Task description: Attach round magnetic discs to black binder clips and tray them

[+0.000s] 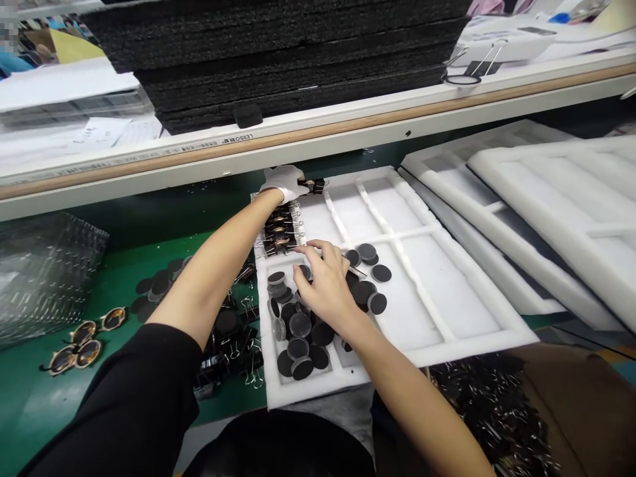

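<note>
My left hand (284, 183), in a white glove, reaches to the far left corner of the white foam tray (437, 336). Its fingers are closed on a black binder clip (316, 187), which seems to clamp a dark piece partly hidden by the glove. Below it, a row of clipped parts (279, 229) with wire handles fills the tray's far left compartment. My bare right hand (325, 278) hovers over the near compartments, thumb and forefinger apart, fingertips close to the row's front end. Black round discs (299, 324) lie loose beneath and around it.
Binder clips (233, 344) and more discs (159, 285) lie on the green table left of the tray. Sunglasses (82, 344) and clear plastic trays (44, 271) sit farther left. Foam trays (546, 199) lean at right. A shelf edge (348, 136) crosses behind, carrying black foam sheets (288, 59).
</note>
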{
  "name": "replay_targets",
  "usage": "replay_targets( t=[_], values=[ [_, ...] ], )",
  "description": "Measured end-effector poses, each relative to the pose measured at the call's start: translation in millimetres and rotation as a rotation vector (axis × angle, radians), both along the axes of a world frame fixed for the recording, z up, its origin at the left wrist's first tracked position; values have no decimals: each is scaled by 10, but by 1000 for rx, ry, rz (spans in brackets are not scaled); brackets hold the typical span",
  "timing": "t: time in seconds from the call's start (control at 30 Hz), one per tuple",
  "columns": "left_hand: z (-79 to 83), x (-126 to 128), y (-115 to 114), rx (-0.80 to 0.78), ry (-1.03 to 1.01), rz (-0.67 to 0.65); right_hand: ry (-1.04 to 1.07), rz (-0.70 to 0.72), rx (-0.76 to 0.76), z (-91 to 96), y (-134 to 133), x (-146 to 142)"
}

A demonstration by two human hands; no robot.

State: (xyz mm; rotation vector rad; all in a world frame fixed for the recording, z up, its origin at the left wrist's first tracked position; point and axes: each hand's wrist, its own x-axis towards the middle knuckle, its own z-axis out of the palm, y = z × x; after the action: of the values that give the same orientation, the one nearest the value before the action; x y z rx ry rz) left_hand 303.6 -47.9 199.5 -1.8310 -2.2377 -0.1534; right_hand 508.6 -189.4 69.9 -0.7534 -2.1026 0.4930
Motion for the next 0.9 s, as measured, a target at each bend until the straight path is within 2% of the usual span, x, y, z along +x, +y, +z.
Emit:
replay_targets(
  t=[0.27,0.5,0.63,0.7,0.77,0.83,0.9],
  values=[
    [126,35,-19,-87,20,-40,-37,18,-43,27,19,-12],
    [2,85,-4,-63,84,-37,-40,3,-41,19,28,-22],
    [82,53,-102,-34,29,-35,-126,-58,50,14,33,9],
    [148,-1,-237,-6,-9,-20,-224,-91,115,12,29,40],
    [177,-57,-473,-9,-26,-29,-302,-84,146,6,16,80],
    [141,-92,-838,-19,0,-113,-342,-53,174,-6,-4,127],
    [41,-96,-1325,-2,67,-242,-373,-43,243,-24,-19,174]
  ],
)
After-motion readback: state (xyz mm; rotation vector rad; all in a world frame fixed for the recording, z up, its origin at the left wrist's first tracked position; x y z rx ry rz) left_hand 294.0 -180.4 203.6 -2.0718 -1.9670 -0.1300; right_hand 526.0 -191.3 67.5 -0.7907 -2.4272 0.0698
